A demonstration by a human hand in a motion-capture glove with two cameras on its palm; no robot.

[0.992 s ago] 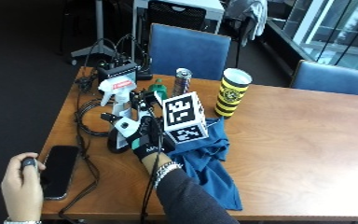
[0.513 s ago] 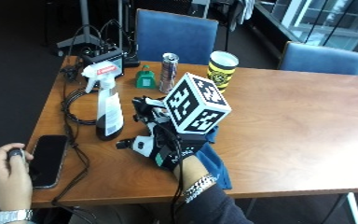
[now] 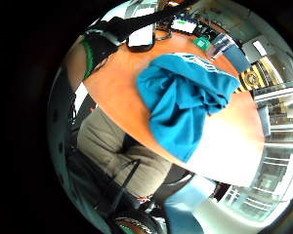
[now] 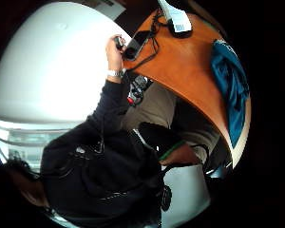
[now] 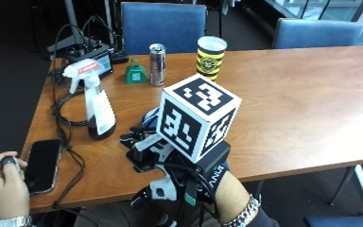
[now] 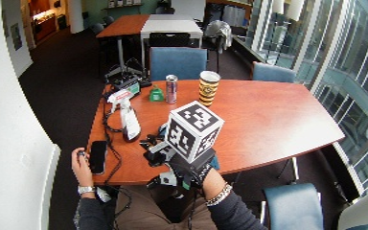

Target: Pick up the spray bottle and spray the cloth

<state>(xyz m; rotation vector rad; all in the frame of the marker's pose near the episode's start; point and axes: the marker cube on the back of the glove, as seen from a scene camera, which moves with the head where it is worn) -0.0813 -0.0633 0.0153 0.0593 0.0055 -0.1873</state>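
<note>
The white spray bottle (image 5: 96, 106) stands upright at the table's left side, beside a loop of black cable. My gloved right hand (image 5: 187, 182) hovers over the table's front edge, to the right of the bottle and apart from it. Its fingers (image 5: 139, 138) are loosely spread and hold nothing. The blue cloth (image 3: 185, 102) lies crumpled on the table under and beyond the hand; in the outside view only a scrap of the cloth (image 5: 149, 117) shows. The bottle's base (image 4: 176, 19) appears in the thumb side view.
A bare left hand (image 5: 5, 182) holds a small black object next to a phone (image 5: 40, 163). At the back stand a can (image 5: 158, 64), a yellow-black cup (image 5: 210, 56), a small green object (image 5: 134, 73) and a cabled black box (image 5: 90, 54). Blue chairs (image 5: 162, 21) stand behind the table.
My gloved hand has lifted off the cloth and drawn back toward the table's front edge. The outside camera has shifted. The spray bottle stands where it was.
</note>
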